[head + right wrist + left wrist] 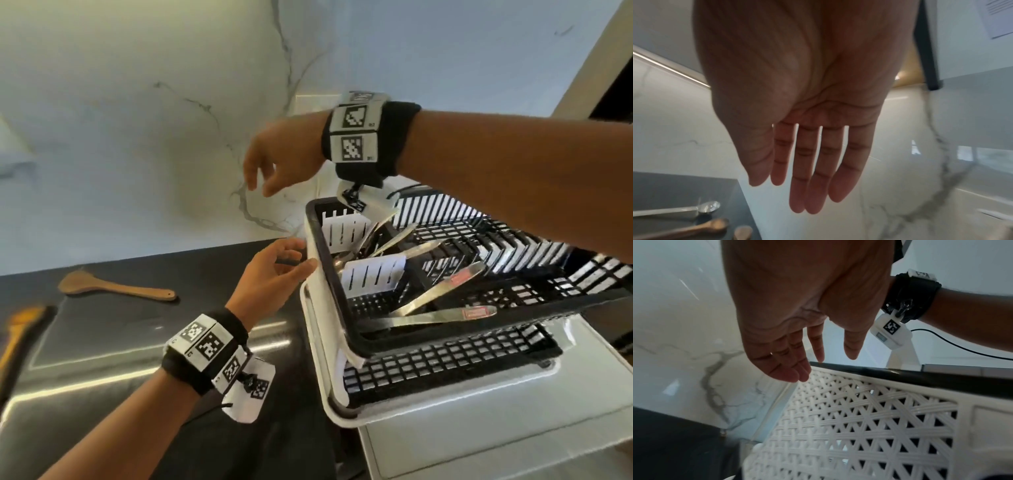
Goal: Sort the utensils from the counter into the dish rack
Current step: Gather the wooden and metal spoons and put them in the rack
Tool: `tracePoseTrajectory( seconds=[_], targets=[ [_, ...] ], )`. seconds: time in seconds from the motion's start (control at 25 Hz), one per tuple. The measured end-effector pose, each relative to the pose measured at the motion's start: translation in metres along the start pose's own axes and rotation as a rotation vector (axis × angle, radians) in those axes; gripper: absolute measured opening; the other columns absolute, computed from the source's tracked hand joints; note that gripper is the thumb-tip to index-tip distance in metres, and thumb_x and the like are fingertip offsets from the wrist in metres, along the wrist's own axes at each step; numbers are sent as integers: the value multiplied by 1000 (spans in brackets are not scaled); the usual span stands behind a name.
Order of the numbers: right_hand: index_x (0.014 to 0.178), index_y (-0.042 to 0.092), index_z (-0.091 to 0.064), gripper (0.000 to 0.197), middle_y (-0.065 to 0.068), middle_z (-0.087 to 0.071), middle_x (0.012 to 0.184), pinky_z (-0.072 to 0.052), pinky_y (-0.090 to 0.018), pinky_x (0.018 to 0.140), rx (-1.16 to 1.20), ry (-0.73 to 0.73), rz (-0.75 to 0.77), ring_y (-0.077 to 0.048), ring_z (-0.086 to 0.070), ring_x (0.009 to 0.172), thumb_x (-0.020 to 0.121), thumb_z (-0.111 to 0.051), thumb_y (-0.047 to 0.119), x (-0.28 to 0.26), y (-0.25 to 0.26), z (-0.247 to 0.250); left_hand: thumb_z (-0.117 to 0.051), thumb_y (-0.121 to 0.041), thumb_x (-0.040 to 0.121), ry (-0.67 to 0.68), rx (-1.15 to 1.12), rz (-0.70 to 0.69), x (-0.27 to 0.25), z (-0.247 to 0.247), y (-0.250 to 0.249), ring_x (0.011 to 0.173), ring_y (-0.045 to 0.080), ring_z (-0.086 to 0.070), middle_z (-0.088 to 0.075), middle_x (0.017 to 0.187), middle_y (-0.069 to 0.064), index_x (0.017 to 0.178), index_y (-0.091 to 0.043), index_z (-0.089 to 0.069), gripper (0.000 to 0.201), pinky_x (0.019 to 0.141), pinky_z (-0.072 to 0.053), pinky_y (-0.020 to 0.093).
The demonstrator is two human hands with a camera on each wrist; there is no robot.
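Observation:
The black-and-white dish rack (428, 341) stands on the right, and its white lattice wall (859, 418) fills the left wrist view. Several metal utensils (442, 291) lie in it, and a few more stand by the white cutlery holder (373, 274). My left hand (294, 260) (824, 365) is empty, its relaxed fingertips at the rack's left rim. Above the rack's far left corner, my right hand (262, 186) (807, 194) hangs with straight fingers, holding nothing. On the black counter lie a wooden spatula (113, 287), another wooden utensil (20, 329) and a metal spoon (708, 206).
A white marble wall (154, 137) runs behind the counter. A shiny steel panel (102, 346) is set in the black counter left of the rack. The rack sits on a white drip tray (479, 414). Two wooden handles (709, 226) lie by the metal spoon.

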State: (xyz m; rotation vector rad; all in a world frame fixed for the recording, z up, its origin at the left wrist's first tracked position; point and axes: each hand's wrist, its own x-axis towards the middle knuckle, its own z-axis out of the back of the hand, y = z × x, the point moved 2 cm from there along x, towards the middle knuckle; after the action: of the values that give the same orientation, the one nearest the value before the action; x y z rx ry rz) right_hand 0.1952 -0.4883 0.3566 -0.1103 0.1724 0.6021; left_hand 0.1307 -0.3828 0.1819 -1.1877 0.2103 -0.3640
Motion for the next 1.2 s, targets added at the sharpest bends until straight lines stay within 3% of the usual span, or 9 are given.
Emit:
tracePoseTrajectory(
  seconds=[0.28,0.48,0.68,0.8,0.92,0.96,1.04,1.12,1.2],
  targets=[
    [117,25,-71,28,6,-72,98,-51,-29,89,65,3,244,-16,-68,91,90,-68,31,87,132,-22,-73,-34,84,-233,258,210,-113,113,98,99,13,-66,-70,103,-5,103,-26,-69,21,90,-52,33],
    [112,21,-75,28,-4,-75,106,-51,-30,84,79,61,298,-26,-69,97,85,-69,28,154,216,-98,-78,-26,80,-356,484,441,-208,212,180,109,21,-62,-66,110,2,105,-22,-68,27,99,-46,37],
    [135,29,-56,49,-2,-62,133,-47,-35,98,150,120,164,-26,-60,120,88,-62,39,227,247,-201,-78,-32,78,-417,566,622,-267,295,247,110,31,-62,-65,116,10,110,-22,-69,34,99,-46,41],
    [151,26,-37,69,-9,-39,156,-40,-45,113,199,86,56,-32,-42,139,88,-61,39,285,247,-235,-74,-35,81,-400,535,652,-282,339,278,114,27,-60,-63,118,6,112,-26,-67,33,99,-46,40],
    [158,31,-18,79,-9,-16,166,-31,-58,115,199,114,-138,-37,-22,150,91,-59,39,335,229,-256,-72,-36,84,-370,497,650,-285,367,299,116,22,-58,-61,122,3,115,-27,-65,33,98,-46,37],
    [158,30,-18,77,-8,-19,165,-32,-59,114,205,125,-182,-37,-24,149,93,-57,40,344,223,-261,-71,-36,84,-352,489,642,-282,373,303,116,21,-58,-60,122,2,116,-26,-65,34,98,-46,35],
    [153,24,-34,63,-12,-46,151,-44,-50,104,250,103,-204,-37,-49,133,95,-56,33,343,221,-263,-70,-36,85,-321,473,620,-270,382,308,117,19,-57,-59,124,2,120,-24,-63,38,98,-45,34],
    [131,24,-60,39,-11,-70,116,-56,-42,82,258,32,-187,-34,-66,100,92,-56,28,322,232,-262,-71,-34,85,-300,444,597,-249,393,310,117,20,-58,-60,126,3,127,-19,-59,47,99,-47,36],
    [110,27,-69,24,-3,-72,101,-57,-40,74,247,-26,-199,-28,-67,91,90,-58,37,286,248,-267,-71,-35,84,-267,438,586,-218,402,312,116,22,-60,-62,127,5,133,-17,-53,56,99,-48,40]
  ],
)
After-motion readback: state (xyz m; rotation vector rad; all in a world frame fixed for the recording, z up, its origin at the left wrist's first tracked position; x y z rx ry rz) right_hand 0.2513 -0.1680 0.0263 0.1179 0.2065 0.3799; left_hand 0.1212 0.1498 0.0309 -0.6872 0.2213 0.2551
